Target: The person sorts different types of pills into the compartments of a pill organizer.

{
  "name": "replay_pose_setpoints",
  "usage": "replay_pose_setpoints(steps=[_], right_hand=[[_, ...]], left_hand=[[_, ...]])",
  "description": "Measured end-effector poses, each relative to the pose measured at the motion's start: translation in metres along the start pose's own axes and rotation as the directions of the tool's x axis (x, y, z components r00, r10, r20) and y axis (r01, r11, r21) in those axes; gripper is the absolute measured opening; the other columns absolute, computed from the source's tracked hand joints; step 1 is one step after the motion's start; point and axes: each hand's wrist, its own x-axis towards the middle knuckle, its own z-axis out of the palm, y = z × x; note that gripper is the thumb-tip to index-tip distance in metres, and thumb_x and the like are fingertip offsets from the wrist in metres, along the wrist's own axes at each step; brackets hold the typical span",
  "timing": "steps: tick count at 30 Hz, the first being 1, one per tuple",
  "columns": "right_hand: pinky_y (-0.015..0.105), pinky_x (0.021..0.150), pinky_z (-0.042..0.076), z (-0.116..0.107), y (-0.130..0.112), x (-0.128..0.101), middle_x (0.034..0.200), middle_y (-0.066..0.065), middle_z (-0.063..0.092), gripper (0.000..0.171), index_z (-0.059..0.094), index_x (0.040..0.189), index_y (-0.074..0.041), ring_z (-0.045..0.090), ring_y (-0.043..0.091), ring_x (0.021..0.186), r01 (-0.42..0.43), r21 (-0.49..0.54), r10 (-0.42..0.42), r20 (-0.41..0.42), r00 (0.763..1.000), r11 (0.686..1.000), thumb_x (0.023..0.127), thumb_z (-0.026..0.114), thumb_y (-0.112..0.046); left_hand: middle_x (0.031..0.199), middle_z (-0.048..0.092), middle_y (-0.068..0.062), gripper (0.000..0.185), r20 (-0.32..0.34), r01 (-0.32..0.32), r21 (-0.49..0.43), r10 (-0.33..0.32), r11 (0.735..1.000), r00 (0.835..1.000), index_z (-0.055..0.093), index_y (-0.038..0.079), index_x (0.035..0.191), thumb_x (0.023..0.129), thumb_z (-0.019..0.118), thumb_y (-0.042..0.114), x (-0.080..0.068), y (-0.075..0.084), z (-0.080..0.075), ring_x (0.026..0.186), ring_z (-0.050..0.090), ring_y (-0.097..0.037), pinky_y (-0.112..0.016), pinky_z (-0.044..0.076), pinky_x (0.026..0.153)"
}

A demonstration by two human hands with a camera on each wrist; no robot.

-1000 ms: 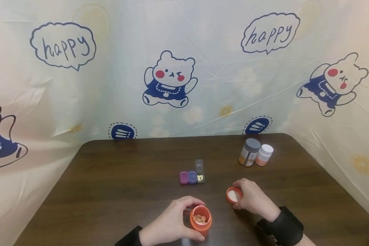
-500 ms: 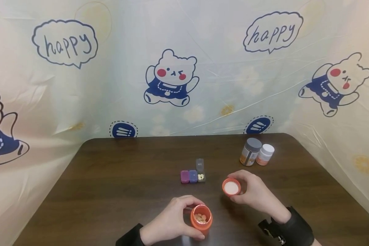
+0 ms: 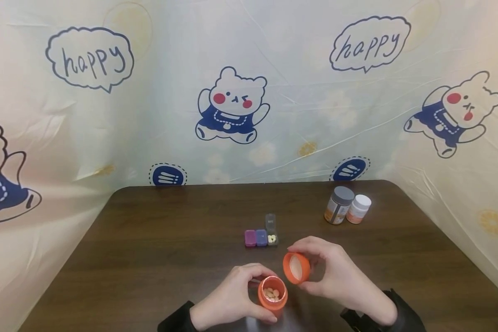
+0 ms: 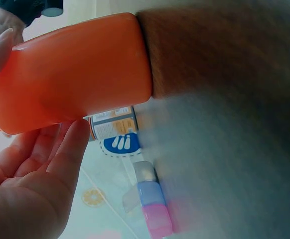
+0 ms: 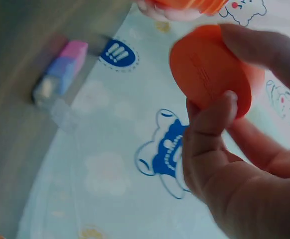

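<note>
In the head view an uncapped orange pill bottle (image 3: 272, 304) stands upright near the table's front, with several pale orange tablets (image 3: 270, 293) inside. My left hand (image 3: 232, 295) grips it from the left, thumb in front and fingers behind. To the right and slightly higher, my right hand (image 3: 336, 276) pinches the orange bottle cap (image 3: 296, 268) by its edge, its pale lining tilted toward the bottle's mouth. The right wrist view shows the cap's outer face (image 5: 210, 69) between thumb and fingers. Beyond both hands lies a small pill organizer (image 3: 261, 238), its clear lid (image 3: 270, 222) raised over yellowish pills (image 3: 271, 239).
A grey-lidded bottle (image 3: 339, 205) and a white-capped bottle (image 3: 358, 209) stand side by side at the table's back right. Behind the dark wooden table (image 3: 170, 230) hangs a printed curtain (image 3: 299, 106). Black bands (image 3: 386, 316) circle the wrists.
My right hand has lifted the cap and brought it left toward the bottle, turning its lined side from facing up to facing left. The left hand and bottle have stayed in place.
</note>
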Motion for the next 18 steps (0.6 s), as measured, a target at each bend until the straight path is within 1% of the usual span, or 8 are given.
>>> replay_pose_setpoints(steps=[4,7,9,12,14,15,16,18], right_hand=[[0.025,0.089,0.059,0.001,-0.008,0.003,0.118,-0.001,0.069,0.057,0.075,0.124,-0.014,0.062,0.006,0.106,0.078,-0.097,-0.075,0.029,0.997,0.992,0.071,0.093,-0.007],[0.026,0.088,0.058,0.002,-0.013,0.006,0.117,-0.005,0.067,0.057,0.076,0.125,-0.016,0.061,0.007,0.106,0.117,-0.117,-0.111,0.055,0.992,0.986,0.071,0.092,-0.005],[0.026,0.087,0.058,0.003,-0.016,0.008,0.117,-0.006,0.067,0.058,0.075,0.127,-0.017,0.061,0.006,0.105,0.121,-0.11,-0.112,0.083,0.99,0.987,0.073,0.09,-0.004],[0.026,0.087,0.061,0.004,-0.019,0.011,0.121,-0.002,0.069,0.058,0.072,0.132,-0.015,0.063,0.005,0.106,0.09,-0.024,-0.086,0.141,0.986,0.996,0.077,0.089,-0.005],[0.027,0.088,0.062,0.006,-0.02,0.013,0.123,0.001,0.071,0.055,0.07,0.133,-0.015,0.066,0.006,0.107,0.076,0.033,-0.08,0.166,0.983,0.997,0.081,0.089,-0.01],[0.027,0.089,0.062,0.007,-0.02,0.013,0.124,0.002,0.073,0.054,0.07,0.133,-0.013,0.067,0.007,0.108,0.08,0.057,-0.089,0.173,0.981,0.995,0.083,0.089,-0.012],[0.027,0.091,0.062,0.009,-0.02,0.013,0.125,0.003,0.073,0.053,0.069,0.133,-0.013,0.068,0.008,0.109,0.075,0.083,-0.089,0.182,0.979,0.994,0.084,0.088,-0.015],[0.026,0.094,0.06,0.013,-0.019,0.013,0.126,0.003,0.075,0.05,0.069,0.133,-0.014,0.068,0.009,0.111,0.088,0.092,-0.104,0.189,0.976,0.992,0.086,0.088,-0.02]], left_hand=[[0.114,0.075,0.004,0.049,-0.002,0.003,0.008,-0.003,1.0,1.0,0.072,0.012,0.122,0.078,0.093,0.021,0.0,-0.001,0.0,0.107,0.066,0.002,-0.02,0.056,0.096],[0.115,0.075,0.004,0.051,-0.002,-0.007,0.019,0.007,1.0,1.0,0.072,0.011,0.122,0.078,0.094,0.023,0.001,-0.003,0.0,0.107,0.067,0.002,-0.02,0.056,0.096],[0.116,0.075,0.003,0.052,0.007,-0.042,0.051,0.042,0.998,0.999,0.071,0.01,0.124,0.079,0.093,0.025,0.002,-0.009,-0.001,0.108,0.068,0.0,-0.022,0.057,0.095],[0.117,0.075,0.0,0.053,0.002,-0.062,0.071,0.062,0.996,0.998,0.071,0.01,0.124,0.078,0.094,0.025,0.002,-0.009,-0.001,0.108,0.068,-0.001,-0.023,0.057,0.095],[0.118,0.075,0.0,0.053,-0.002,-0.06,0.079,0.06,0.995,0.998,0.071,0.01,0.124,0.078,0.094,0.024,0.002,-0.008,0.0,0.109,0.067,0.001,-0.023,0.057,0.095],[0.118,0.075,-0.002,0.054,-0.013,-0.04,0.062,0.041,0.997,0.999,0.071,0.011,0.124,0.076,0.095,0.022,0.001,-0.004,0.0,0.109,0.067,0.001,-0.022,0.056,0.097],[0.12,0.075,-0.002,0.054,-0.011,-0.036,0.06,0.037,0.998,0.999,0.071,0.011,0.125,0.077,0.094,0.022,0.001,-0.003,0.0,0.11,0.066,0.002,-0.022,0.056,0.097],[0.124,0.074,-0.003,0.056,-0.003,-0.031,0.042,0.031,0.999,1.0,0.07,0.012,0.129,0.078,0.093,0.022,0.001,-0.003,0.0,0.112,0.065,0.003,-0.021,0.055,0.098]])
